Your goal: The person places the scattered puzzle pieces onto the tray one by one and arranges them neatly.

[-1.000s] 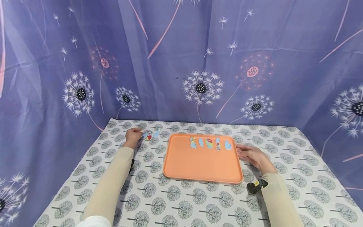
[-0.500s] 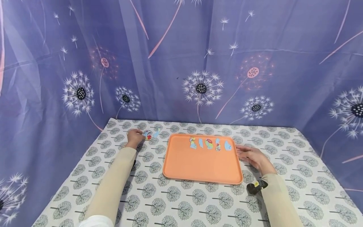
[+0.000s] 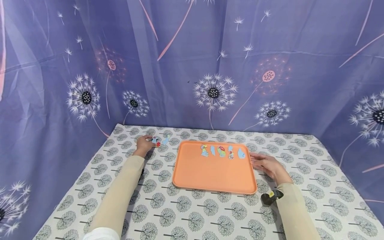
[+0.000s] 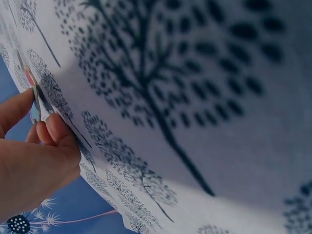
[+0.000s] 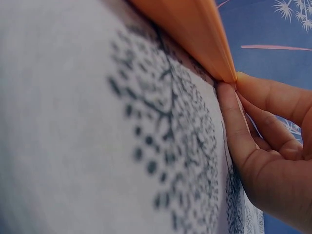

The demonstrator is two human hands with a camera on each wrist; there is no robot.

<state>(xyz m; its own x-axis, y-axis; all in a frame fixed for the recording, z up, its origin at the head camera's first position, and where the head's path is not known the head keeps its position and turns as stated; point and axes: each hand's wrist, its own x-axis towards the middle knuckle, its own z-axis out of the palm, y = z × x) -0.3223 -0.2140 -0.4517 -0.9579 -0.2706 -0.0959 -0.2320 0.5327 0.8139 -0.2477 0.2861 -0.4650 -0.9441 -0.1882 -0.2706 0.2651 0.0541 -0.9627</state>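
Observation:
At the table's far left, my left hand (image 3: 144,145) pinches a blue, white and red puzzle piece (image 3: 156,141) between thumb and fingers. The left wrist view has this piece (image 4: 33,90) edge-on, tilted up from the cloth. Just right of it lies a light blue puzzle piece (image 3: 165,140). My right hand (image 3: 267,164) is at the right side of an orange tray (image 3: 210,176); in the right wrist view its fingertips hold the tray's rim (image 5: 222,68) from both sides. Several picture puzzle pieces (image 3: 221,151) lie in a row along the tray's far part.
A white tablecloth (image 3: 192,213) with grey trees covers the table. Behind and beside it hangs a purple curtain (image 3: 180,83) with dandelions. A black device (image 3: 271,198) is strapped to the right wrist.
My left hand has shifted slightly right and closed on the red-and-blue puzzle piece, which now tilts up. The right hand and tray stay in place.

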